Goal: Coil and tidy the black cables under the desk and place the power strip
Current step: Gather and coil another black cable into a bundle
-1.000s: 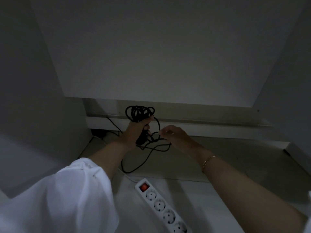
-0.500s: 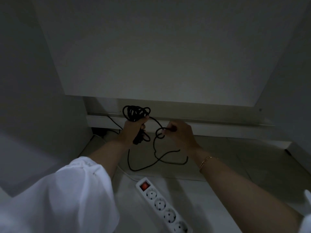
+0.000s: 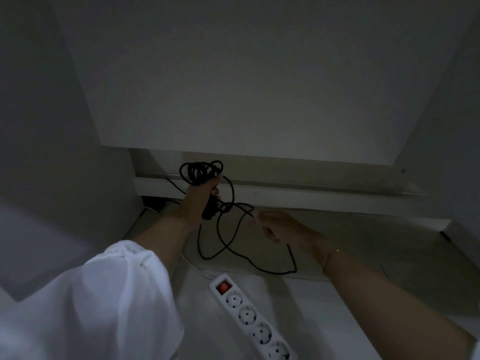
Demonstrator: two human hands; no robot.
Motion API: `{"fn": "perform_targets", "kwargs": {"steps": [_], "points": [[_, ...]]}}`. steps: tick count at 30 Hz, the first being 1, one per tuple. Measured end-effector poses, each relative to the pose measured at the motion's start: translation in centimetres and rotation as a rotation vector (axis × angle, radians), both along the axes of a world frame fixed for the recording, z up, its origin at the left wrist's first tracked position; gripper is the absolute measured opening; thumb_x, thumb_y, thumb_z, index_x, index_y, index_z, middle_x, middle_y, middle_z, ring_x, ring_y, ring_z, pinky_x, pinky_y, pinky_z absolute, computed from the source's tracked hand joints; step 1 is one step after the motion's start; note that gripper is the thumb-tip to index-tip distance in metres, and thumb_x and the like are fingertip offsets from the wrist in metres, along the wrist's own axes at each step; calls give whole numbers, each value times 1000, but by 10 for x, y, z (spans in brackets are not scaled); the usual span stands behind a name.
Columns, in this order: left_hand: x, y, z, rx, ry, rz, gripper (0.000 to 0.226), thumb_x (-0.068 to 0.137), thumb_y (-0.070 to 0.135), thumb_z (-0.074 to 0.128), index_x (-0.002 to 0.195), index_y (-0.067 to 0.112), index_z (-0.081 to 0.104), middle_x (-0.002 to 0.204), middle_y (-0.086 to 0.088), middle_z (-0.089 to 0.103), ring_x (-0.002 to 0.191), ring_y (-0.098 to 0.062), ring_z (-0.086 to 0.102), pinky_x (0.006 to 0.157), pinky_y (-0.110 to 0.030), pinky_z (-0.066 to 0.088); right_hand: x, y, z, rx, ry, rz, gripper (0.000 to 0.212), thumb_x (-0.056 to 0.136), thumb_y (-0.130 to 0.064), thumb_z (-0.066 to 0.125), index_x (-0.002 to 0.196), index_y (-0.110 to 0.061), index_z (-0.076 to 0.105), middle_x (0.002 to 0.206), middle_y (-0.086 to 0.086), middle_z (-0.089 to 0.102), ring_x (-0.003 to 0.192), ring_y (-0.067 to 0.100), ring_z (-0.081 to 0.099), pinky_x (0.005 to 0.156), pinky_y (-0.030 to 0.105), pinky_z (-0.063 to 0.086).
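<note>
Dim floor (image 3: 363, 242) — left fingers (image 3: 215, 190) clasp coil (image 3: 200, 170), right fingers (image 3: 262, 220) pinch strand (image 3: 275, 273).

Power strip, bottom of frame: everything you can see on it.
The power strip is white, plastic-looking, lying flat on the pale floor, running diagonally out of the lower frame edge. A red rocker switch, apparently lit, sits at its far end, then four round sockets visible, all empty. A white cord leaves the switch end. Nothing else touches it.

The coiled cable (image 3: 201, 172) stands above the gripping fingers of the left hand (image 3: 197, 203), and a strand (image 3: 242, 206) runs rightward from them to the right hand (image 3: 280, 227), whose fingertips pinch it. Loose loops (image 3: 220, 245) hang below both sets of fingers, and nearer the person the power strip (image 3: 249, 315) lies on the floor (image 3: 363, 255).
</note>
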State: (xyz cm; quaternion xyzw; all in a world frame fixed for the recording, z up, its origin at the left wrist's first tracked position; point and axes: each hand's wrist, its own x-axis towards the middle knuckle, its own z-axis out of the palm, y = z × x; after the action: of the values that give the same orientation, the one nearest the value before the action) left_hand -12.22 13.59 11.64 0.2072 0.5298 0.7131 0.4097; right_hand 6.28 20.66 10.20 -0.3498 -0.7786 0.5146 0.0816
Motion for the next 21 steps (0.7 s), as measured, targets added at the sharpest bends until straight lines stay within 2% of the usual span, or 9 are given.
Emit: {"fn": "perform_targets", "kwargs": {"steps": [1, 3, 6, 10, 13, 15, 21], "points": [[1, 0, 0, -1, -5, -24, 5, 91, 22, 60, 92, 18, 59, 39, 9, 43, 33, -6, 44, 38, -15, 39, -3, 0, 1, -36, 39, 2, 39, 98, -34, 42, 113, -5, 62, 41, -13, 45, 38, 2, 39, 45, 14, 33], [3, 0, 2, 3, -21, -74, 5, 92, 22, 58, 88, 20, 58, 39, 9, 42, 34, -6, 43, 38, -15, 38, -8, -2, 4, -151, 118, -18, 31, 98, -18, 45, 116, 2, 60, 51, -5, 54, 38, 1, 47, 43, 13, 39], [7, -2, 2, 24, -37, -146, 6, 94, 22, 55, 88, 21, 55, 40, 9, 40, 35, -5, 43, 39, -15, 39, -7, -4, 8, -262, 214, 2, 20, 94, -3, 46, 101, 0, 64, 68, 3, 63, 54, 5, 60, 56, 13, 50], [13, -3, 2, 25, 0, -205, 6, 94, 24, 54, 89, 20, 54, 43, 9, 40, 38, -6, 42, 40, -16, 41, -9, -7, 12, -351, 332, 13, 24, 97, -12, 43, 100, -4, 66, 78, 6, 64, 65, 11, 61, 63, 17, 49], [18, 1, 5, 31, -3, -200, 9, 94, 23, 55, 85, 21, 54, 41, 9, 40, 37, -6, 42, 39, -16, 39, -15, -11, 15, -382, 376, -32, 27, 98, -11, 42, 107, 6, 61, 76, 8, 62, 60, 11, 57, 54, 16, 46], [21, 3, 5, 45, -5, -201, 11, 94, 22, 56, 83, 21, 54, 41, 9, 39, 37, -5, 41, 38, -16, 39, -15, -10, 16, -422, 378, -24, 18, 95, -6, 47, 98, 3, 62, 75, 8, 62, 55, 6, 60, 52, 14, 48], [27, 4, 5, 58, 13, -215, 21, 92, 23, 58, 72, 23, 53, 43, 9, 39, 38, -6, 39, 40, -17, 39, -10, -5, 20, -361, 296, 19, 11, 88, 0, 58, 84, -5, 66, 75, 6, 69, 65, 10, 67, 69, 18, 57]]}}
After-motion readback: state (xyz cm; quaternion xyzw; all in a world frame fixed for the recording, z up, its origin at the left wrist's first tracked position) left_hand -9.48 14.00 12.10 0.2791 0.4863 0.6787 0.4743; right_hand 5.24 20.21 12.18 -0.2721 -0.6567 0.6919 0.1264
